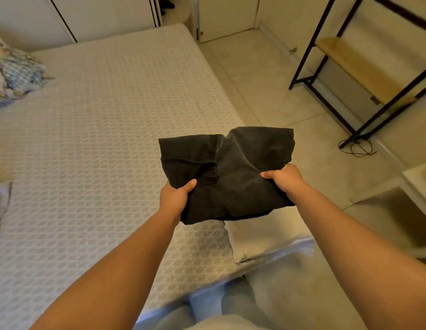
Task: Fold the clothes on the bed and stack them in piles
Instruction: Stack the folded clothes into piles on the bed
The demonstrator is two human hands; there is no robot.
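The black garment (pixel 225 172) is matt woven cloth with stitched seams, creased; the bed (pixel 107 129) wears a pale quilted cover, textured in a small raised pattern; the floor (pixel 266 91) is smooth tile, faintly glossy; the rack (pixel 364 67) pairs dark metal bars with a light wood shelf.

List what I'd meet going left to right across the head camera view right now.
Patterned clothes pile → bed → left hand → black folded garment → right hand → black metal shelf.
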